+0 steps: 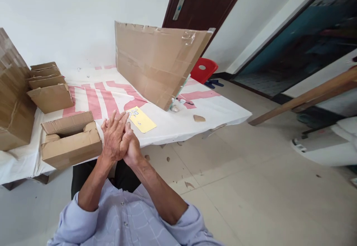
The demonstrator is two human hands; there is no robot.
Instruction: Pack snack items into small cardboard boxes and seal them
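My left hand [113, 138] lies across my right hand [131, 149], palm towards palm. Its fingers are stretched out and slightly spread, with nothing seen in them. The right hand's fingers are mostly covered by the left; fingertips that show past its edge look extended. Both hands are over the table's front edge, between a low open cardboard box [72, 149] on the left and a yellow card [145, 124] with small printed or stuck-on shapes on the right. The card's near left corner sits close to my fingertips.
A large cardboard sheet [156, 61] stands upright on the cloth-covered table [228, 112]. Divided cardboard pieces [51, 95] and a tall box [12, 104] are at left. A brown scrap [199, 118] lies near the right edge. Behind stands a red chair [205, 70]; a wooden beam [306, 97] slants at right.
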